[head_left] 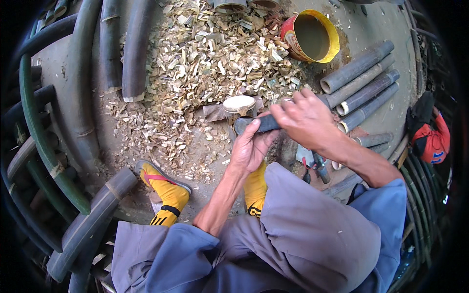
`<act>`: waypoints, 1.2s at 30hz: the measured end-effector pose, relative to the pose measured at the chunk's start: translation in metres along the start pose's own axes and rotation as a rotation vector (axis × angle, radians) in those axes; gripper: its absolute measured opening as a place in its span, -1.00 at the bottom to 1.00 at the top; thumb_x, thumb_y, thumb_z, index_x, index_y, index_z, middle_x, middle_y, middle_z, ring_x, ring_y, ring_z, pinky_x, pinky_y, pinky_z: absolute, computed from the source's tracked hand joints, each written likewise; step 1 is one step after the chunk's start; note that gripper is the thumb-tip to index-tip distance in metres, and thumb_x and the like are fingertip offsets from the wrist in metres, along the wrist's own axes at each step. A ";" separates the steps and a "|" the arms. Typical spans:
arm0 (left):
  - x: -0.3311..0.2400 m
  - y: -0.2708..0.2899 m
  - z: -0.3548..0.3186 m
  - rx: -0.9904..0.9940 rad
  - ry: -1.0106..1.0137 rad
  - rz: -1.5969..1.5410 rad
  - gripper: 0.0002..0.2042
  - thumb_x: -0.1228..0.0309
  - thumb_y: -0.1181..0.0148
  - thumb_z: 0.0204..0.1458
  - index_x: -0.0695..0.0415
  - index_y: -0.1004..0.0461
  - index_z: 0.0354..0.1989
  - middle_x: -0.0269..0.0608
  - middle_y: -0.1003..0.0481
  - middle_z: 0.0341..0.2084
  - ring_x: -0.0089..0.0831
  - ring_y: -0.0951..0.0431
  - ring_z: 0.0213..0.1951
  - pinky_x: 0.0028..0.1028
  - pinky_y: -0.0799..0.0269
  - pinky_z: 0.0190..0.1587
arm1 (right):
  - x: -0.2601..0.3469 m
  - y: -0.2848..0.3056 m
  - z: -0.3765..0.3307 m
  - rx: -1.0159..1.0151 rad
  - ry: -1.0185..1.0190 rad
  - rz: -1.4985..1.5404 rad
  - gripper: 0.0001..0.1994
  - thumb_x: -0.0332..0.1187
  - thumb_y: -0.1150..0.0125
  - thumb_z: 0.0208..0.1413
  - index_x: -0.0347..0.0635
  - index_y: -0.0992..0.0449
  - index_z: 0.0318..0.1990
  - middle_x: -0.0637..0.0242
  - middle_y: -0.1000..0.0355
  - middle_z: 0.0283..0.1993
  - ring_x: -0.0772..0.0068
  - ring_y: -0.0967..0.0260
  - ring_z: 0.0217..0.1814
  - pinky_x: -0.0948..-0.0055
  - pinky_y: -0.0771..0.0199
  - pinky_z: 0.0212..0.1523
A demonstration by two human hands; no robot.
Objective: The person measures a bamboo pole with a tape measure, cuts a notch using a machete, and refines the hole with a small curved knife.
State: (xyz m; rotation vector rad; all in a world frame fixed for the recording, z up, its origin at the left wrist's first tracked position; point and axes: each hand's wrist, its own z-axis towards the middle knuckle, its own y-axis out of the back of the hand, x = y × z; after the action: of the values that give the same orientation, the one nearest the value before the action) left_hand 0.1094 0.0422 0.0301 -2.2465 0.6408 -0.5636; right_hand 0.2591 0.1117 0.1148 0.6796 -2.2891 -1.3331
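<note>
A dark bamboo pole (267, 123) lies across in front of me, its open end (241, 125) at the left. My left hand (250, 147) is closed around it near that end, thumb on the side. My right hand (304, 118) grips it farther right, fingers wrapped over the top; whatever the palm covers is hidden. Just beyond the pole's open end stands a short wooden stump (239, 104) with a pale, round top. I cannot tell whether the pole touches it.
Pale wood chips (210, 63) heap up ahead. A red and yellow bucket (312, 36) of murky liquid stands at the far right, near cut bamboo tubes (369, 97). Long bamboo poles (83, 73) crowd the left. A red and black bundle (430, 134) lies at the right.
</note>
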 end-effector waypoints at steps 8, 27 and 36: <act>0.031 0.014 -0.033 0.143 0.170 0.223 -0.36 0.21 -0.30 -0.07 0.15 -0.20 0.18 -0.04 -0.27 0.11 -0.28 -0.18 0.24 -0.17 -0.01 0.31 | 0.000 -0.034 -0.029 0.198 -0.166 0.561 -0.75 -0.31 -0.26 -0.24 -0.20 -0.52 -0.34 0.18 -0.45 -0.54 0.15 -0.45 -0.39 0.18 -0.37 -0.32; -0.023 0.092 -0.124 -0.276 -0.343 1.689 -0.59 0.41 -0.29 -0.36 0.15 -0.37 -0.24 -0.08 -0.46 -0.43 -0.25 -0.50 -0.37 -0.36 -0.41 -0.26 | 0.109 -0.066 0.037 0.153 0.655 0.389 -0.76 -0.32 -0.10 -0.07 -0.15 -0.40 -0.21 0.29 -0.44 -0.49 0.24 -0.44 -0.33 0.24 -0.42 -0.23; -0.143 0.034 -0.101 -0.271 -0.334 2.311 -0.74 0.42 -0.32 -0.41 0.10 -0.50 -0.43 -0.05 -0.54 -0.61 -0.17 -0.56 -0.57 -0.23 -0.53 -0.38 | 0.114 -0.056 0.088 -0.054 0.299 0.735 -0.71 -0.43 -0.11 -0.08 -0.22 -0.38 -0.13 0.11 -0.43 -0.49 0.01 -0.47 -0.36 0.11 -0.48 -0.31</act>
State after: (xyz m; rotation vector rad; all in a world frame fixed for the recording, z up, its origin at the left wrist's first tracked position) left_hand -0.0678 0.0532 0.0409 -0.4763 2.3163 1.0313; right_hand 0.1297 0.0802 0.0362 -0.0122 -1.9518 -0.8622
